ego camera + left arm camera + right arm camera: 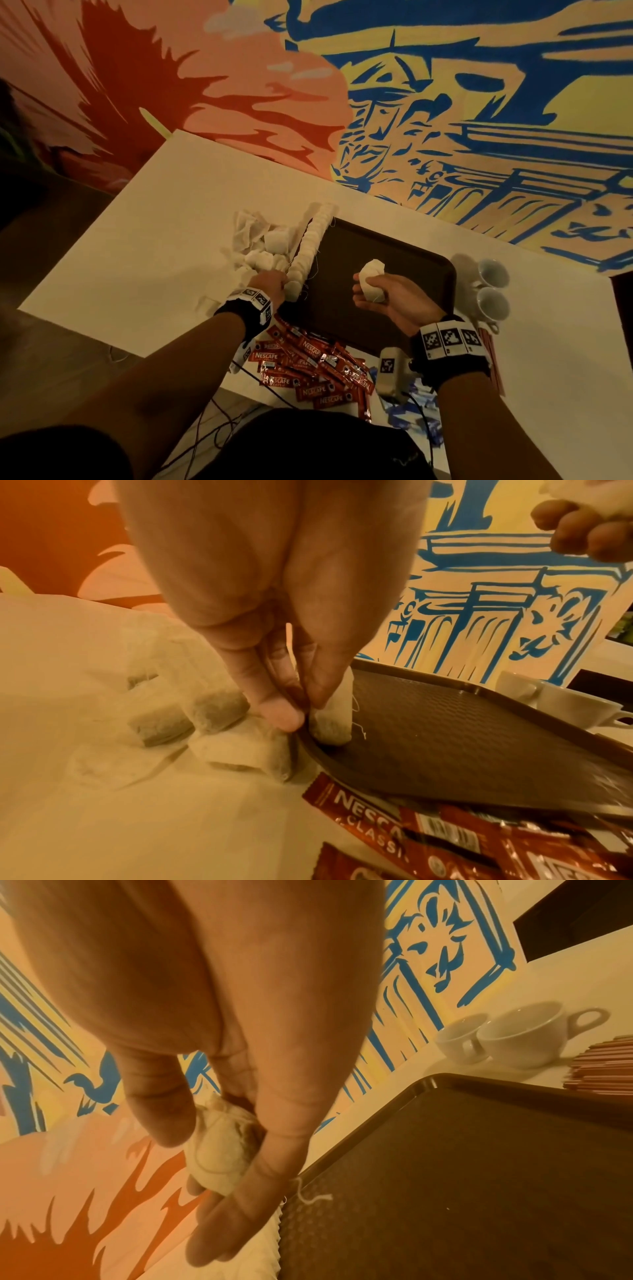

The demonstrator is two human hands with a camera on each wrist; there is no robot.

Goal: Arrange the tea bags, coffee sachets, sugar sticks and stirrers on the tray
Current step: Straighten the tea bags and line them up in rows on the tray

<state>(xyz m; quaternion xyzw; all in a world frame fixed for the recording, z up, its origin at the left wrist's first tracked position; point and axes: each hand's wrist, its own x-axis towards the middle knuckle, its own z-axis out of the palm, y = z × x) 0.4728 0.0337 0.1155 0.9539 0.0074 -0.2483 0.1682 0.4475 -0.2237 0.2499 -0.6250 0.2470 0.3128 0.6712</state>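
A dark brown tray (404, 246) lies on the white table. A row of tea bags (310, 246) stands along the tray's left edge. At the near end of that row my left hand (279, 282) pinches one tea bag (334, 721) upright against the tray rim (377, 780), between thumb and fingers (284, 718). Over the tray's middle my right hand (371, 291) grips a small bunch of tea bags (372, 274), also seen as a bunch of tea bags (219, 1150) with a thread hanging. Loose tea bags (260, 246) lie piled left of the tray.
Red Nescafe coffee sachets (308, 366) lie heaped at the table's near edge, below the tray. Blue sugar sticks (414, 407) lie near my right wrist. Two white cups (493, 287) stand right of the tray, with reddish stirrers (609, 1066) beside them. A painted wall rises behind.
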